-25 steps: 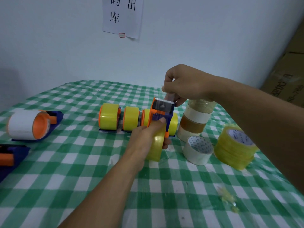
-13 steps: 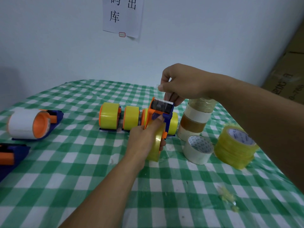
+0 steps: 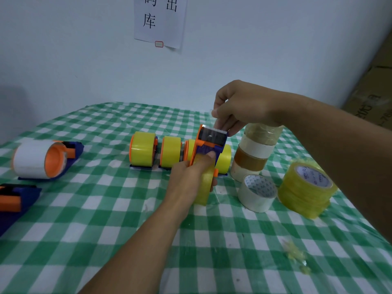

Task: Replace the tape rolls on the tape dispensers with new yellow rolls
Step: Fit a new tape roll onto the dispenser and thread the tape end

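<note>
Clearly, your left hand (image 3: 189,177) gripped the dispenser (image 3: 209,145), an orange-and-blue plastic frame. Your thumb was curled over its blue body and your fingers wrapped round the glossy yellow roll (image 3: 203,188) mounted in it. Whether that roll touched the checked cloth (image 3: 106,209) could not be told. Your right hand (image 3: 237,107) sat at the dispenser's top end, fingertips narrowly pinching the thin tape end (image 3: 219,126) just above the toothed blade (image 3: 213,137).

Just behind the dispenser stood three loaded dispensers (image 3: 142,150) in a row, each carrying a fat translucent yellow cylinder on an orange hub. Right of the dispenser rose a stack (image 3: 252,153) of clear, white and brown rolls. A white roll (image 3: 256,194) lay flat in front of that stack, and piled yellow rolls (image 3: 305,192) stood further right. Well left of the dispenser lay a white-roll dispenser (image 3: 42,160) on its side, with another blue-and-orange one (image 3: 14,200) at the cloth's edge. Crumpled yellowish scraps (image 3: 294,254) lay nearer you, to the dispenser's right.
</note>
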A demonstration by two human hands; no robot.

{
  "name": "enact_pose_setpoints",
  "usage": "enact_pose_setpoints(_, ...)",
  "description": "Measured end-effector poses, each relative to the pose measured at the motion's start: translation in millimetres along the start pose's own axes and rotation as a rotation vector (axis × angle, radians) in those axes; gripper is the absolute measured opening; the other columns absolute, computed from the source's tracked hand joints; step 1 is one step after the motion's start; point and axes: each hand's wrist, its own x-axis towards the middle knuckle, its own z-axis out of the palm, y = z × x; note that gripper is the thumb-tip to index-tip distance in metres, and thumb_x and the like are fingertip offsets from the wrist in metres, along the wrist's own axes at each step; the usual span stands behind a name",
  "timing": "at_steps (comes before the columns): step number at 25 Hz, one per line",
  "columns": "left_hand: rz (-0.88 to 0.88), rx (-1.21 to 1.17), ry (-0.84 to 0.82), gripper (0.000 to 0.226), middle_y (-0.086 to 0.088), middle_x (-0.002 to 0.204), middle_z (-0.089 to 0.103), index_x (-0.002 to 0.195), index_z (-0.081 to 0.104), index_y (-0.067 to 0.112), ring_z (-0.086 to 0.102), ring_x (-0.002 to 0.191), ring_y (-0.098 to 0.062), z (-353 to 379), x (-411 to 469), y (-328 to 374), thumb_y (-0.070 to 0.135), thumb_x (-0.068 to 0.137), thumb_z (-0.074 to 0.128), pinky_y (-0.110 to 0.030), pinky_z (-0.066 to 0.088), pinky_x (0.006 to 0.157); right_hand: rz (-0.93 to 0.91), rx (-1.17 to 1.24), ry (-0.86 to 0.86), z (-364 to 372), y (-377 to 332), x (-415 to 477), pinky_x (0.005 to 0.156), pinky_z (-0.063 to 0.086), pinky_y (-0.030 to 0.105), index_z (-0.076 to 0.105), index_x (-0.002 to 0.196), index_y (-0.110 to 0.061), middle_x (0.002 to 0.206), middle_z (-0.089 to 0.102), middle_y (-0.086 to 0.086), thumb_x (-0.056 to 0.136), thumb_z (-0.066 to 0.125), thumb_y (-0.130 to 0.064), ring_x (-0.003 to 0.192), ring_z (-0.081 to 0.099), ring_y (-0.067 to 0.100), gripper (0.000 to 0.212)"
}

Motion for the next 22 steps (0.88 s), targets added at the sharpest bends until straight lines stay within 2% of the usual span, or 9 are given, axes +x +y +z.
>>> enact_pose_setpoints(7,-0.078,-0.075,-0.041,0.042,-0.016,0.082,0.075,0.091,0.076,0.010,0.069,0.069,-0.027,0.9,0.1,2.5,0.045,0.098,0.054,-0.038,0.055,0.068,0.002,0.028,-0.004,-1.9,3.7,-2.4,0.083,0.062,0.049,0.059,0.091,-0.004,0.089,0.077,0.018,0.099,0.056,-0.008,0.083,0.077,0.030,0.010)
enact_pose_setpoints(12,-0.103,-0.114,-0.014,0.045,-0.019,0.085,0.074,0.098,0.076,0.006,0.067,0.068,-0.030,-0.1,3.5,-1.0,0.047,0.097,0.057,-0.043,0.053,0.071,-0.012,0.027,-0.003,-0.3,2.8,-3.7,0.081,0.063,0.047,0.060,0.092,-0.003,0.089,0.077,0.017,0.098,0.057,-0.008,0.082,0.077,0.029,0.009)
enact_pose_setpoints(18,-0.097,-0.117,-0.022,0.048,-0.017,0.083,0.074,0.097,0.076,0.007,0.067,0.065,-0.029,-0.3,5.2,-4.3,0.047,0.099,0.051,-0.040,0.052,0.069,-0.014,0.024,0.011,1.5,3.3,-1.9,0.080,0.063,0.047,0.057,0.089,-0.005,0.086,0.077,0.017,0.100,0.055,-0.009,0.082,0.077,0.030,0.012)
enact_pose_setpoints(22,-0.093,-0.047,-0.081,0.042,-0.016,0.080,0.074,0.101,0.074,0.005,0.068,0.069,-0.028,-1.6,2.6,-3.2,0.042,0.097,0.056,-0.037,0.054,0.067,0.007,-0.009,0.024,-0.8,8.6,0.1,0.079,0.064,0.046,0.059,0.100,0.003,0.085,0.077,0.016,0.101,0.056,-0.014,0.085,0.076,0.033,0.017)
